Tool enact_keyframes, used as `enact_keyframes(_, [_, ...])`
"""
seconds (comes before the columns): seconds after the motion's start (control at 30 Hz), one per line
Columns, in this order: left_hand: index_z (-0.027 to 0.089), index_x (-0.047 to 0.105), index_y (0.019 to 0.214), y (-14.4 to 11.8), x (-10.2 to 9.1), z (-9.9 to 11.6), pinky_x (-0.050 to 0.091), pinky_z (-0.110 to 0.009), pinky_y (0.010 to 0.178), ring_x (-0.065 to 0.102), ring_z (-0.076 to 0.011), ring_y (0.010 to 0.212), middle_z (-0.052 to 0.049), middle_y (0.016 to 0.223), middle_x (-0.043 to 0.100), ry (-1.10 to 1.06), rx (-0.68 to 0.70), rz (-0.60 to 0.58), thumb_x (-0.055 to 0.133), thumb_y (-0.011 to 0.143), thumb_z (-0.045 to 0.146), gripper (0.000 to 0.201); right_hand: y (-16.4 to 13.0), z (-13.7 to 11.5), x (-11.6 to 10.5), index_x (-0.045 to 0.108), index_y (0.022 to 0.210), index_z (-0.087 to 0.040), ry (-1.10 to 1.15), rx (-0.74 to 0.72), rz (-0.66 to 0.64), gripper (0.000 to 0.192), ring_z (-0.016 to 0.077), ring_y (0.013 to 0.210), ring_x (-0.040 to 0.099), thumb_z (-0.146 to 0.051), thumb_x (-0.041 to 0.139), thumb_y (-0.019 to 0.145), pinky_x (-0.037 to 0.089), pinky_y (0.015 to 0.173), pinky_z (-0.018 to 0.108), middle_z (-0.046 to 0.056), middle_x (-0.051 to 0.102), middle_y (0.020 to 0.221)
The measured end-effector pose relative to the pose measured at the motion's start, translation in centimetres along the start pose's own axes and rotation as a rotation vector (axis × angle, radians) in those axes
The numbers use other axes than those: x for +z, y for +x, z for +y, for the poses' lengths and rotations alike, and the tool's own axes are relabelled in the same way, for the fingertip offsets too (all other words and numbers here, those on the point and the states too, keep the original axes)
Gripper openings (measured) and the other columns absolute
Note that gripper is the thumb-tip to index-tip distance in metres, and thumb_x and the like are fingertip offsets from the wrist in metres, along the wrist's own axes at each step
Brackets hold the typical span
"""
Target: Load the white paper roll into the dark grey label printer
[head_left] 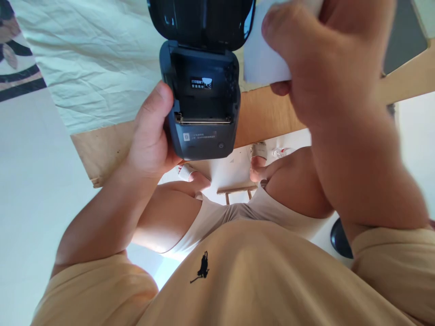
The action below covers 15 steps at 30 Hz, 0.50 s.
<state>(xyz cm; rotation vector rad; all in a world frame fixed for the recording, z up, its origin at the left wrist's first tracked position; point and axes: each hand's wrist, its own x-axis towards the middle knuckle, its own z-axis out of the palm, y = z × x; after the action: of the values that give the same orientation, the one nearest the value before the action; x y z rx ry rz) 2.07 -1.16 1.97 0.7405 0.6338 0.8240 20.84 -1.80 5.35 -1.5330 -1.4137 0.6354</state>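
In my left hand (152, 131) is a dark portable label printer (207, 142), gripped along its left side with the thumb on the edge. Its glossy black lid (204, 22) is swung up, so the paper bay shows, with a small printed sticker inside and a metal bar across the lower end. No roll is visible in the bay. To the right of the printer, my right hand (316, 54) pinches a white piece of paper (265, 59) between thumb and fingers. The paper's upper part runs out of view behind the hand.
A wooden table (105, 154) lies beneath, partly covered by a pale wrinkled cloth (95, 68). At the upper right is a dark flat object (404, 40). Below the table edge are my legs, a wooden stool rung (234, 190) and a black round object (340, 240).
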Motion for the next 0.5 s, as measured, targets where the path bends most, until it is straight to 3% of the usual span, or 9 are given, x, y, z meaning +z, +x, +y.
enact_keyframes(0.1, [0.015,0.055,0.095,0.0,0.0,0.0,0.039,-0.046,0.100,0.042,-0.0262,0.120,-0.008,0.117,0.054,-0.009,-0.006,-0.004,0.024,0.085,0.035,0.039,-1.0,1.2,1.6,0.046,0.084,-0.013,-0.076,-0.110,0.007,0.015,0.0031,0.076,0.042,-0.019,0.047,0.070,0.043,0.083,0.023,0.000,0.045,0.079])
enact_keyframes(0.3, [0.016,0.056,0.099,0.2,0.4,0.2,0.037,-0.039,0.103,0.040,-0.0229,0.122,-0.006,0.112,0.057,0.014,-0.020,-0.037,0.017,0.085,0.035,0.046,-1.6,2.8,1.7,0.043,0.083,-0.014,-0.197,-0.229,-0.126,0.015,0.0036,0.076,0.039,-0.023,0.047,0.072,0.038,0.077,0.020,0.001,0.046,0.086])
enact_keyframes(0.4, [0.016,0.057,0.097,0.2,0.5,0.2,0.038,-0.040,0.102,0.040,-0.0226,0.122,-0.006,0.110,0.058,0.007,-0.004,-0.045,0.016,0.085,0.035,0.046,-1.5,2.8,1.6,0.043,0.090,-0.014,-0.252,-0.283,-0.117,0.021,0.0057,0.083,0.039,-0.023,0.048,0.071,0.037,0.079,0.021,0.003,0.047,0.094])
enact_keyframes(0.5, [0.016,0.057,0.093,0.1,0.3,0.1,0.039,-0.041,0.101,0.042,-0.0229,0.120,-0.006,0.109,0.057,-0.002,0.015,-0.038,0.017,0.085,0.034,0.045,-1.4,2.9,1.4,0.044,0.095,-0.013,-0.283,-0.311,-0.105,0.030,0.0063,0.083,0.039,-0.021,0.050,0.068,0.037,0.072,0.021,0.005,0.046,0.099])
